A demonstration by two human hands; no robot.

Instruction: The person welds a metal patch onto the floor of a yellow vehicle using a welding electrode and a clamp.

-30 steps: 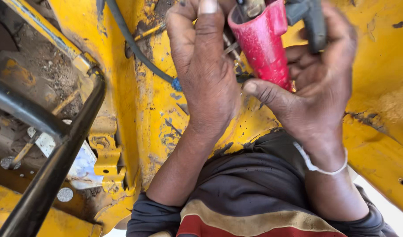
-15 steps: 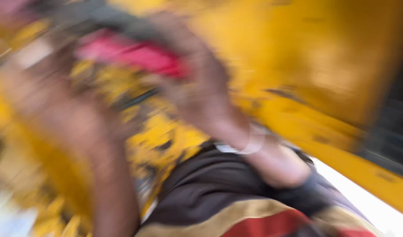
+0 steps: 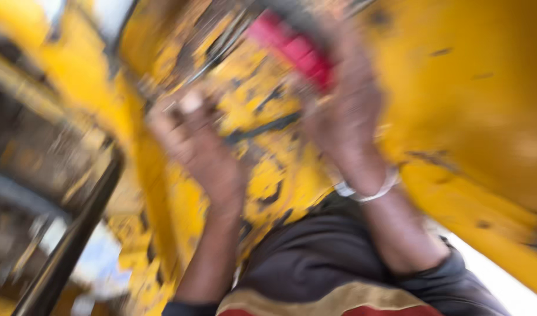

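- Red tool [image 3: 294, 50] up top-centre, a red-bodied thing w/ something dark at its upper end. Heavy motion blur, so can't say what kind it is.
- Right hand [image 3: 338, 117] is wrapped round the red tool's lower end, fingers curled over it. Looks like a full closed grip, though blur hides the fingertips.
- Pale bangle [image 3: 365, 190] on the right wrist, dark sleeve [image 3: 432, 275] pushed up the forearm.
- Left hand [image 3: 195, 143] is raised against the chipped yellow panel [image 3: 280, 175], fingers bent. Can't tell if it pinches anything; a pale smear near the knuckles could be a nail or a small part.
- Dark cables [image 3: 221, 52] run across the yellow metal just above and between the two hands, near the tool's tip.
- Doing it well, my read: steady the head first, view's swinging. Keep the right grip firm and low on the red body, brace the left on the panel, keep the cables out of the tool's way.
- Containers: none I can make out. No tray, tin or box in view, so no contents to report.
- Further out: black bar [image 3: 75, 234] slants down at left, grimy dark recess [image 3: 34, 140] behind it, more yellow bodywork [image 3: 473, 105] at right.
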